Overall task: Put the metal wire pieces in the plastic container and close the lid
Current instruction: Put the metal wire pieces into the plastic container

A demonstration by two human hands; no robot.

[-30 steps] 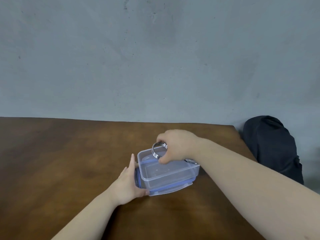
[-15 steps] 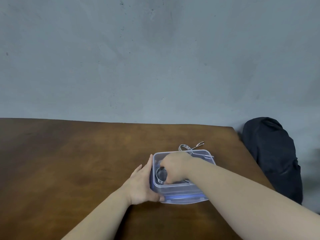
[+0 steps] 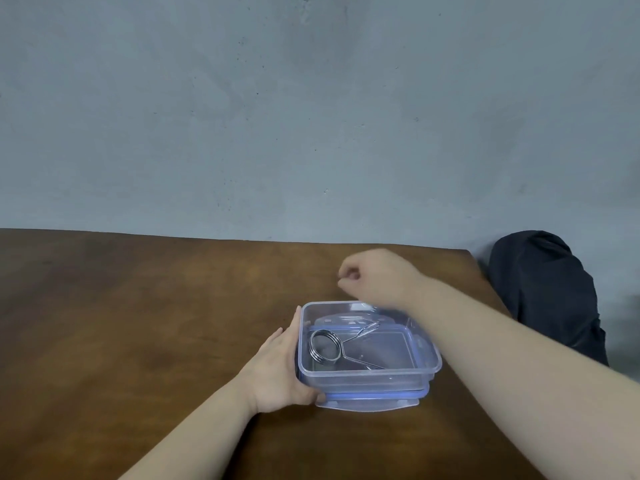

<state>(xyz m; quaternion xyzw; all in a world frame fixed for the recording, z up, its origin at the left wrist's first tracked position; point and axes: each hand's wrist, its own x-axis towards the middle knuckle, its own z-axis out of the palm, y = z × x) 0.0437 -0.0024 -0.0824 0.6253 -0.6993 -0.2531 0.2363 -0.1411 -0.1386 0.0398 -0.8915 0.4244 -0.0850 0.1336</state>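
A clear plastic container stands on the brown table, resting on its blue-rimmed lid. Inside lies a metal wire piece, a coiled ring with two straight legs pointing right. My left hand grips the container's left wall and near-left corner. My right hand hovers past the container's far edge, its fingers curled in towards the thumb. Whatever is under or inside that hand is hidden. The forearm crosses above the container's right side.
The wooden table ends at a grey wall behind and at an edge on the right. A dark bag or cushion sits beyond the table's right edge.
My right hand let go of the coiled wire piece inside the container and moved out over the far edge. A second wire piece seen behind the container is now hidden by that hand.
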